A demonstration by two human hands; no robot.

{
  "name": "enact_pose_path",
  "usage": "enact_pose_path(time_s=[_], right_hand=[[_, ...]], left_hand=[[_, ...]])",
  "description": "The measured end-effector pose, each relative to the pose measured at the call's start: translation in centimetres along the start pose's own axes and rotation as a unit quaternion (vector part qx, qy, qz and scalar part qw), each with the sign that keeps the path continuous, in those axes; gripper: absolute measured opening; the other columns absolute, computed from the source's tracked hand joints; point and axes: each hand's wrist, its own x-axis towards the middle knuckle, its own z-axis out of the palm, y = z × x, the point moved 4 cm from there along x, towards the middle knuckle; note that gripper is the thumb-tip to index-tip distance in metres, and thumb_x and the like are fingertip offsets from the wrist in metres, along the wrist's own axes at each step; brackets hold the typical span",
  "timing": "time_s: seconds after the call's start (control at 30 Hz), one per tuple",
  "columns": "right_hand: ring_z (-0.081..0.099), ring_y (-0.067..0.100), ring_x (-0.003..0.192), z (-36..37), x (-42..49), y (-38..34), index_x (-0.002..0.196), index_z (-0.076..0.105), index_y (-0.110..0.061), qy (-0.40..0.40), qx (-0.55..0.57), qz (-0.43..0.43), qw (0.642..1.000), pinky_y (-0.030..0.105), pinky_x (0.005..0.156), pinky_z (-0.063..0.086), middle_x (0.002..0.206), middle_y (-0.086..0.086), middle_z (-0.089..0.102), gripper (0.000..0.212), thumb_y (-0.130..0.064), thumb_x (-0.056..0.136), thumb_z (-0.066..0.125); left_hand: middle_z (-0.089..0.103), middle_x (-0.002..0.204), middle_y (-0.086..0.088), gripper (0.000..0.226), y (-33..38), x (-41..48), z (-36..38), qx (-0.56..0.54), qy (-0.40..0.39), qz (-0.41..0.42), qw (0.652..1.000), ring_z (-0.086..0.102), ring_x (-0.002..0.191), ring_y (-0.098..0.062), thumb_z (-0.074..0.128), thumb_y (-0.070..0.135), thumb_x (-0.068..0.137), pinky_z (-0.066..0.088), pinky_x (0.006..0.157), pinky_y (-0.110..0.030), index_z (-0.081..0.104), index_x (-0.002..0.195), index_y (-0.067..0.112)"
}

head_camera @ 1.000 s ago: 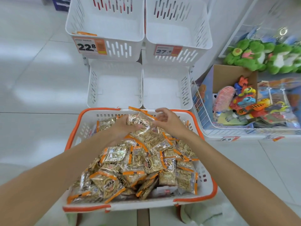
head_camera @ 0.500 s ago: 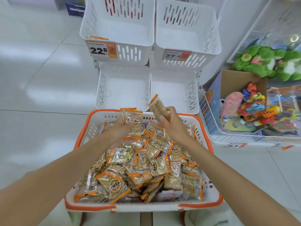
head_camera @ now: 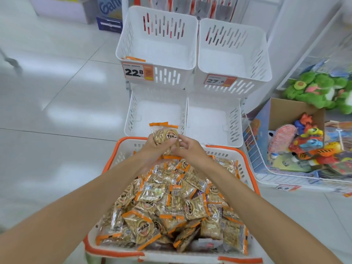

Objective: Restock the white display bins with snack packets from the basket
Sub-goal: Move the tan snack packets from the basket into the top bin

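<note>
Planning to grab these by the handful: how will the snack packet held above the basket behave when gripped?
Probably light: the snack packet stands upright pinched between the left hand and right hand. Its glossy film looks slippery, and likely floppy at the orange seal. The lumpy contents might crush if squeezed.

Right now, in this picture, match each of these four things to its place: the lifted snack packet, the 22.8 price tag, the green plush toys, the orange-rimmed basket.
1. lifted snack packet
2. 22.8 price tag
3. green plush toys
4. orange-rimmed basket

A. far right, beyond the cardboard box
B. nearest the camera, heaped with packets
C. in the left hand, over the basket's far rim
D. front of the upper left bin

Pairs: 1-C, 2-D, 3-A, 4-B
</note>
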Motion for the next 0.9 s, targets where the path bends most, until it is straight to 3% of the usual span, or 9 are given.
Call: enact_pose_path(time_s=[0.13,0.23,0.33,0.4,0.5,0.67,0.77,0.83,0.9], right_hand=[[0.069,0.014,0.090,-0.4,2.3,-3.0,0.127,0.052,-0.019,-0.006,0.059,0.027,0.998,0.025,0.079,0.051,0.105,0.000,0.070,0.043,0.002,0.090,0.059],[0.063,0.012,0.082,-1.3,4.4,-6.9,0.121,0.059,-0.016,-0.017,0.093,0.006,0.996,0.026,0.077,0.047,0.099,0.000,0.068,0.032,-0.002,0.093,0.050],[0.063,0.013,0.081,-2.3,7.0,-11.1,0.118,0.062,-0.010,-0.065,0.116,-0.028,0.991,0.030,0.079,0.051,0.092,0.002,0.069,0.025,-0.008,0.094,0.055],[0.063,0.017,0.085,-3.0,8.9,-14.0,0.121,0.061,-0.003,-0.092,0.102,-0.039,0.990,0.032,0.083,0.053,0.093,0.008,0.067,0.036,-0.012,0.087,0.066],[0.065,0.018,0.080,-3.7,11.9,-18.3,0.115,0.061,-0.005,-0.114,0.061,-0.073,0.989,0.035,0.085,0.054,0.086,0.006,0.068,0.029,-0.005,0.087,0.069],[0.067,0.007,0.070,-5.2,18.0,-25.0,0.114,0.059,-0.013,0.014,-0.002,-0.177,0.984,0.020,0.059,0.051,0.088,0.001,0.070,0.042,-0.004,0.079,0.079],[0.066,0.008,0.082,-5.1,22.3,-26.4,0.104,0.059,-0.026,0.090,-0.035,-0.242,0.965,0.016,0.066,0.051,0.096,-0.006,0.067,0.040,-0.003,0.079,0.079],[0.060,0.006,0.087,-4.9,25.3,-25.7,0.100,0.058,-0.031,0.142,-0.101,-0.272,0.946,0.007,0.071,0.045,0.105,-0.003,0.060,0.042,-0.002,0.078,0.078],[0.063,0.019,0.092,-4.3,28.7,-23.5,0.103,0.062,-0.022,0.112,-0.118,-0.235,0.958,0.012,0.076,0.049,0.109,0.006,0.060,0.036,-0.004,0.077,0.079]], left_hand=[[0.062,0.127,-0.008,0.073,3.4,0.9,-0.5,0.022,0.006,0.039,0.999,0.065,0.112,-0.026,0.081,0.024,0.080,0.052,0.098,-0.051,0.036,0.137,0.025],[0.059,0.129,-0.009,0.070,8.0,1.5,-0.8,0.067,-0.024,0.068,0.995,0.063,0.115,-0.027,0.079,0.025,0.083,0.050,0.100,-0.051,0.033,0.135,0.028],[0.060,0.127,-0.012,0.069,13.1,2.1,-1.6,0.126,-0.041,0.121,0.984,0.066,0.105,-0.023,0.071,0.016,0.090,0.057,0.089,-0.041,0.026,0.141,0.025],[0.062,0.122,-0.007,0.074,16.6,2.7,-2.1,0.202,-0.067,0.157,0.964,0.067,0.102,-0.017,0.070,0.016,0.091,0.058,0.077,-0.027,0.020,0.145,0.024],[0.059,0.112,-0.004,0.060,22.1,4.3,-3.0,0.336,-0.066,0.200,0.918,0.063,0.096,-0.012,0.073,0.022,0.088,0.056,0.075,-0.021,0.031,0.130,0.023],[0.053,0.128,-0.011,0.097,30.5,8.8,-5.6,0.418,0.061,0.310,0.852,0.059,0.115,-0.028,0.080,0.050,0.063,0.054,0.093,-0.050,0.030,0.141,0.022],[0.040,0.150,-0.007,0.111,32.2,11.9,-8.4,0.513,0.139,0.329,0.780,0.039,0.136,-0.029,0.069,0.072,0.064,0.038,0.109,-0.053,0.021,0.153,0.027],[0.027,0.157,-0.005,0.119,31.0,13.0,-10.8,0.533,0.194,0.284,0.773,0.026,0.143,-0.027,0.073,0.072,0.063,0.029,0.115,-0.051,0.012,0.155,0.029],[0.033,0.149,-0.002,0.128,29.3,14.1,-12.4,0.499,0.180,0.286,0.798,0.032,0.137,-0.023,0.072,0.078,0.048,0.033,0.113,-0.048,0.016,0.153,0.031]])
